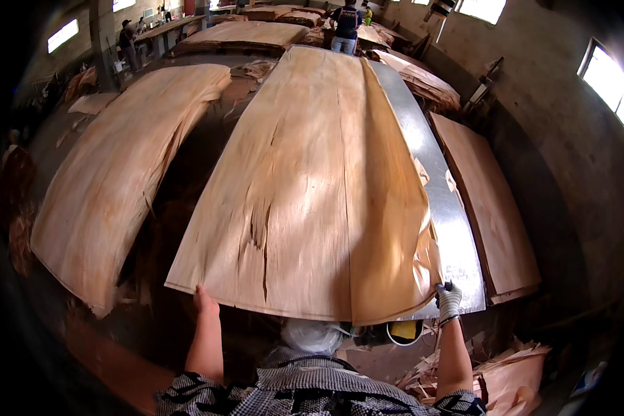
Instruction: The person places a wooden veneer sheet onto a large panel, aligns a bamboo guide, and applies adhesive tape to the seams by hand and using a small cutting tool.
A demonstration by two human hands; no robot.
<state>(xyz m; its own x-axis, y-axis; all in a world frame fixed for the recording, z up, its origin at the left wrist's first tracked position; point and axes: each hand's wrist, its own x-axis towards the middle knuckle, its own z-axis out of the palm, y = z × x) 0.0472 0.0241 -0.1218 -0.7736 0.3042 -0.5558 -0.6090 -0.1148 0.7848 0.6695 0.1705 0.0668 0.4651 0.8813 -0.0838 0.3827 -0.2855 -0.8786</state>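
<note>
A large, thin sheet of pale wood veneer (305,187) spreads over a metal-topped table (457,243). It has long splits near its left middle, and its right side is buckled and wavy. My bare left hand (204,299) is closed on the sheet's near edge, close to the left corner. At the near right corner my right hand (449,301), in a white and dark glove, grips the same edge. Both arms reach forward, apart from each other. The fingertips under the sheet are hidden.
Veneer stacks lie to the left (125,173) and right (492,208). Under the near edge are a bucket (404,333) with something yellow inside and a clear plastic bag (312,335). Veneer scraps (513,374) pile up at lower right. A person (347,28) stands beyond the far end.
</note>
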